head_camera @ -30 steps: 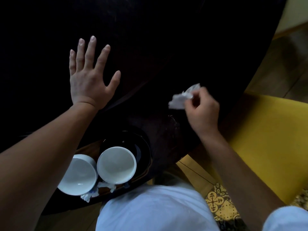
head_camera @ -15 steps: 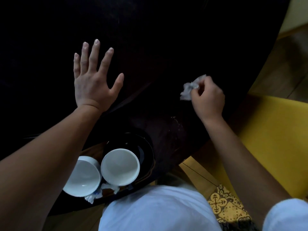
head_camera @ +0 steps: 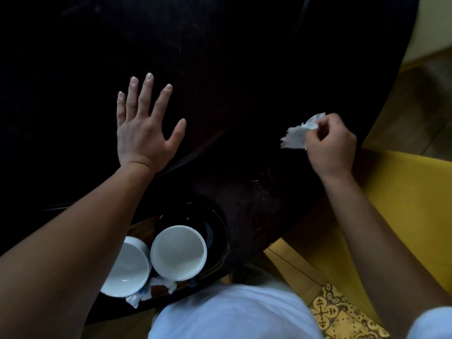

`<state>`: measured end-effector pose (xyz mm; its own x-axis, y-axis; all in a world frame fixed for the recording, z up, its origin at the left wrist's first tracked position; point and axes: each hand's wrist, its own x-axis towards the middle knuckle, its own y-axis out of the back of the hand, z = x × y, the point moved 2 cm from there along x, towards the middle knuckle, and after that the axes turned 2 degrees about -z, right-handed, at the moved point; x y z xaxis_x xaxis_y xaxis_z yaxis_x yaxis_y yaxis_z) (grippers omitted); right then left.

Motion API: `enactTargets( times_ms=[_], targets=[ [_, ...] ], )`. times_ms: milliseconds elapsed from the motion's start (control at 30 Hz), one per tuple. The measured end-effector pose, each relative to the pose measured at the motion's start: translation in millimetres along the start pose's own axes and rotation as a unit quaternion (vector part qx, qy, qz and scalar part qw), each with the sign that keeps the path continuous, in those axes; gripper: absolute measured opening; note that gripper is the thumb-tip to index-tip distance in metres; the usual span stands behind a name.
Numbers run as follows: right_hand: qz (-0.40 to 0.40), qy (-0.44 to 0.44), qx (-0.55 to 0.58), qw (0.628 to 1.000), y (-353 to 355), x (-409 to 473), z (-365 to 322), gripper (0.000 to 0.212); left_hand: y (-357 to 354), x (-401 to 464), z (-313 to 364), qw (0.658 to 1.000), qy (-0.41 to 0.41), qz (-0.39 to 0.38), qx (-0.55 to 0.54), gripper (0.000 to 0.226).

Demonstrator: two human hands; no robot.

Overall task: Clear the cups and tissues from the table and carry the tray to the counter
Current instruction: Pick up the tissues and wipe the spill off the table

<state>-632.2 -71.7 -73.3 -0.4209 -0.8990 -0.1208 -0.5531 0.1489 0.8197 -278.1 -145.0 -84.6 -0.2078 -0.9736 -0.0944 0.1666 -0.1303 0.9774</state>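
Left hand (head_camera: 144, 133): arm reaches far, fingers spread flat on the dark worktop (head_camera: 220, 69).
Right hand (head_camera: 330, 148): curled, pinching a crumpled tissue (head_camera: 297, 135) over the right edge.
Cups (head_camera: 178, 250): near, on the tray (head_camera: 215, 231).

Two white cups (head_camera: 178, 252), (head_camera: 127, 267): upright, empty, side by side on a dark tray (head_camera: 215, 241) at the surface's near edge. Crumpled white tissues (head_camera: 160, 285): tucked against the cups. One more crumpled tissue (head_camera: 297, 135): pinched in the right hand (head_camera: 330, 145).
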Motion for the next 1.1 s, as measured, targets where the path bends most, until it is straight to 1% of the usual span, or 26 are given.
enactTargets(
  times_ms=[100,233,367,500,767,900,967,1100],
  targets=[
    [-0.019,-0.027,-0.013,0.999,-2.6,16.3,7.2,0.013,1.1,-0.7,-0.8,1.000,0.001,-0.002,0.003,0.070],
    [-0.040,-0.054,-0.034,0.997,-14.2,5.2,5.2,0.012,2.1,-2.5,0.1,1.000,-0.001,0.002,0.002,0.071],
    [-0.051,-0.057,-0.037,0.996,-23.9,-24.2,1.0,0.008,1.6,-3.5,1.0,1.000,0.000,0.003,0.001,0.073],
    [-0.056,-0.058,-0.035,0.996,-31.1,-50.1,-1.4,0.010,1.6,-1.9,3.2,1.000,0.001,0.006,0.001,0.074],
    [-0.079,-0.059,-0.073,0.992,-28.2,-53.0,-8.6,0.003,-0.2,-1.2,6.0,1.000,0.002,0.004,-0.002,0.071],
    [-0.081,-0.080,-0.060,0.992,-30.0,-69.4,-12.7,0.004,1.3,-0.1,7.3,1.000,0.002,-0.001,-0.008,0.072],
    [-0.097,-0.082,-0.056,0.990,-33.1,-84.8,-16.1,0.005,2.8,-1.0,7.9,1.000,-0.001,0.000,-0.011,0.071],
    [-0.141,-0.050,-0.074,0.986,-41.3,-111.4,-20.4,0.005,3.9,-3.0,7.3,1.000,-0.005,0.000,-0.017,0.071]
  ],
)
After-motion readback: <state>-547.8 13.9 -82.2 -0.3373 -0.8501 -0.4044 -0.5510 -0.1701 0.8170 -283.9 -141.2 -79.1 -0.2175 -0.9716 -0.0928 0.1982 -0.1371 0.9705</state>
